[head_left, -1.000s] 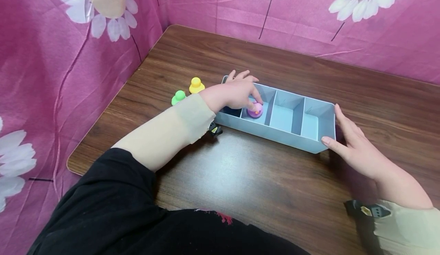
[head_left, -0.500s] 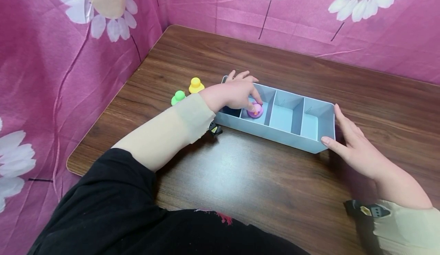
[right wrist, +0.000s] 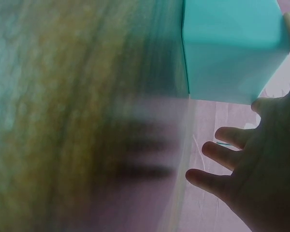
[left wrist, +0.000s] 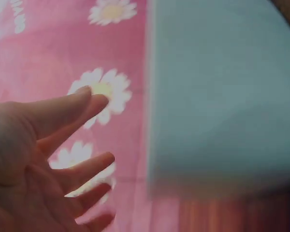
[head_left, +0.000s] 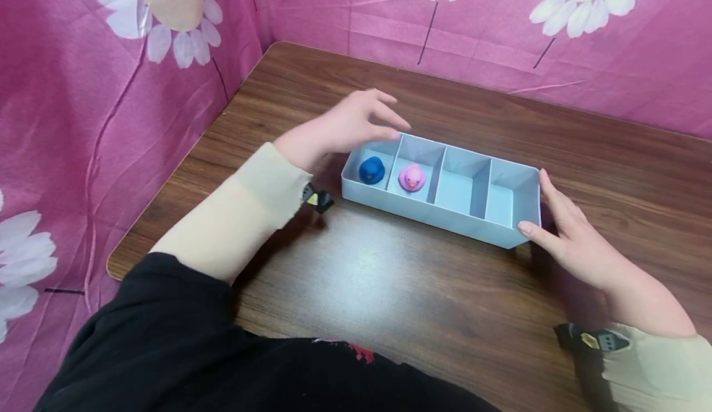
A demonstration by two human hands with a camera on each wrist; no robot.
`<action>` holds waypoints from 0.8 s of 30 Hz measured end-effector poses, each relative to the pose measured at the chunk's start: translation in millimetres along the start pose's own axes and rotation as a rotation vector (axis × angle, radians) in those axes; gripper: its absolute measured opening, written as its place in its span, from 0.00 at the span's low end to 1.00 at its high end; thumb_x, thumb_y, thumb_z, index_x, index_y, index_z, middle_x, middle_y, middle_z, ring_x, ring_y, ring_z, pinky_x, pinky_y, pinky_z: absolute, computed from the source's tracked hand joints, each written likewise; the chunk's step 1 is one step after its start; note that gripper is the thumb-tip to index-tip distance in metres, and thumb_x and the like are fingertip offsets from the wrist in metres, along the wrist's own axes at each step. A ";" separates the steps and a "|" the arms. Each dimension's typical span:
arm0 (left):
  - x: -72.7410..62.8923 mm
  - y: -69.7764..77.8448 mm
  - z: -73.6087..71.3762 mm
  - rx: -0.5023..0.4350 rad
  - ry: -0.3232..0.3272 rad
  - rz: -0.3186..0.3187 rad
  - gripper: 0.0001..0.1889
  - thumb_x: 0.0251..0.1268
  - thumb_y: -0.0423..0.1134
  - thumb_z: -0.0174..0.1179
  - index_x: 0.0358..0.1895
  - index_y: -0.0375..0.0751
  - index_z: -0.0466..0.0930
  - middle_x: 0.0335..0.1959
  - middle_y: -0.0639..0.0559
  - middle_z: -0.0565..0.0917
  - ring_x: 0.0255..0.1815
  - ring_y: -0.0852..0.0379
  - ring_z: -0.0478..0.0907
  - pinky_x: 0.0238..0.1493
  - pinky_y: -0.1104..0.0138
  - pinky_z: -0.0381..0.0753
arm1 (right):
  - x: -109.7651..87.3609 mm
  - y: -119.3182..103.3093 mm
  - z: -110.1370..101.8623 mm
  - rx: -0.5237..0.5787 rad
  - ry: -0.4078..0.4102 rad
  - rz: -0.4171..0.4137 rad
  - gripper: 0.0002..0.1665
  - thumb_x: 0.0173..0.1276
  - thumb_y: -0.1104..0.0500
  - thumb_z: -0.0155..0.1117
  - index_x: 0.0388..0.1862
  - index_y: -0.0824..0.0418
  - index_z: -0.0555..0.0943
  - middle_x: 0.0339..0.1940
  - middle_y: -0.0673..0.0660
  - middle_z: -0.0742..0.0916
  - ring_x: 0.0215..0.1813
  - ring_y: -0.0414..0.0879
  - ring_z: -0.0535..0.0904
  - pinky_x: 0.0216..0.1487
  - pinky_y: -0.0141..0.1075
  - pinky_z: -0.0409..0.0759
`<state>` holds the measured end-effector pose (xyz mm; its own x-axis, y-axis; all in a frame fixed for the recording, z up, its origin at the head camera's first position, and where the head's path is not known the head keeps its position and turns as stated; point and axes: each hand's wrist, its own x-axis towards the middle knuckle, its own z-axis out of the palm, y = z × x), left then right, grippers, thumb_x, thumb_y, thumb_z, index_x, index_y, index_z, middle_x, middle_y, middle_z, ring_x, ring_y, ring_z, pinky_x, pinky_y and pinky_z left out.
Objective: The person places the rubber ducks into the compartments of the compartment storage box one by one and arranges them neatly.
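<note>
A light blue tray [head_left: 461,223] with several compartments lies on the wooden table. In its leftmost compartment sits a dark blue rubber duck [head_left: 371,170], and beside it, in the adjoining one, a pink rubber duck [head_left: 412,178]. My left hand [head_left: 356,118] hovers over the tray's back left corner, fingers spread and holding nothing; the left wrist view shows this hand [left wrist: 63,150] apart from the tray's wall [left wrist: 222,96]. At the tray's right end my right hand [head_left: 573,233] holds it between thumb and index finger, while the other fingers [right wrist: 222,155] extend free of it.
Wooden table [head_left: 356,294] reaches to a pink daisy-print cloth [head_left: 356,10] at the back and left. The left forearm sleeve [head_left: 233,208] covers part of the table's left side. Dark wrist straps [head_left: 318,199] show on both arms.
My left hand has let go of the pink duck and moved up and left, uncovering the blue duck. Its forearm now hides the yellow and green ducks. The right hand stays put.
</note>
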<state>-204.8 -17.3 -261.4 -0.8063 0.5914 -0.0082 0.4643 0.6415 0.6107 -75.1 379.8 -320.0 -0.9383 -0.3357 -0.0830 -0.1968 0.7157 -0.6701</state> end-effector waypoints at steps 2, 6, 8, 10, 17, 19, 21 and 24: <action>-12.8 -9.0 -11.9 -0.080 0.090 -0.007 0.15 0.68 0.46 0.64 0.56 0.51 0.86 0.61 0.50 0.75 0.63 0.55 0.67 0.63 0.61 0.63 | 0.4 -0.3 0.4 0.003 -0.003 0.002 0.55 0.73 0.58 0.61 0.80 0.35 0.33 0.79 0.70 0.49 0.77 0.65 0.37 0.69 0.65 0.33; -38.9 -32.7 -29.7 -0.197 0.226 -0.083 0.15 0.65 0.45 0.67 0.53 0.49 0.87 0.47 0.51 0.76 0.50 0.56 0.70 0.50 0.65 0.68 | 0.5 -0.6 0.4 0.007 -0.005 0.010 0.55 0.73 0.58 0.61 0.79 0.34 0.33 0.78 0.71 0.50 0.77 0.65 0.37 0.69 0.65 0.33; -50.3 -46.5 -34.5 -0.221 0.262 -0.121 0.15 0.63 0.44 0.69 0.53 0.48 0.88 0.44 0.49 0.76 0.45 0.55 0.69 0.46 0.65 0.67 | 0.3 -0.4 0.5 0.008 -0.003 0.010 0.55 0.73 0.58 0.61 0.79 0.34 0.33 0.78 0.71 0.50 0.77 0.65 0.37 0.69 0.65 0.33; -60.7 -59.6 -36.5 -0.241 0.276 -0.156 0.16 0.62 0.43 0.69 0.52 0.47 0.88 0.43 0.48 0.76 0.43 0.56 0.67 0.44 0.66 0.66 | 0.0 -0.3 0.7 0.010 -0.001 0.009 0.55 0.73 0.58 0.61 0.79 0.34 0.33 0.78 0.71 0.51 0.77 0.64 0.37 0.69 0.64 0.33; -94.6 -91.6 -29.3 -0.324 0.269 -0.257 0.18 0.59 0.36 0.71 0.53 0.41 0.86 0.45 0.44 0.76 0.44 0.53 0.65 0.43 0.65 0.66 | 0.1 -0.4 0.5 0.013 -0.001 0.000 0.55 0.73 0.59 0.61 0.80 0.35 0.33 0.77 0.72 0.52 0.77 0.64 0.37 0.69 0.64 0.33; -102.8 -98.9 -27.8 -0.305 0.251 -0.279 0.19 0.59 0.36 0.71 0.54 0.42 0.86 0.46 0.42 0.75 0.45 0.52 0.65 0.44 0.64 0.65 | 0.5 -1.0 0.4 0.010 -0.002 0.002 0.55 0.73 0.58 0.61 0.80 0.35 0.33 0.78 0.72 0.52 0.77 0.63 0.37 0.70 0.63 0.33; -109.5 -105.6 -27.2 -0.284 0.226 -0.287 0.19 0.58 0.36 0.72 0.55 0.42 0.85 0.46 0.42 0.75 0.46 0.51 0.65 0.45 0.64 0.64 | 0.7 -1.2 0.3 0.007 -0.003 -0.006 0.54 0.73 0.59 0.60 0.80 0.38 0.33 0.77 0.73 0.51 0.77 0.64 0.37 0.70 0.63 0.32; -116.2 -113.2 -27.0 -0.278 0.177 -0.296 0.21 0.58 0.37 0.72 0.56 0.44 0.85 0.47 0.42 0.75 0.48 0.51 0.66 0.46 0.63 0.64 | 0.4 -1.4 0.4 0.003 -0.004 -0.019 0.54 0.74 0.59 0.60 0.81 0.42 0.33 0.77 0.74 0.50 0.77 0.67 0.37 0.70 0.63 0.31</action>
<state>-173.6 -171.7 -308.2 -0.9511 0.2942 -0.0939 0.1076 0.6007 0.7922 -75.1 378.4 -319.4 -0.9334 -0.3512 -0.0732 -0.2133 0.7074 -0.6739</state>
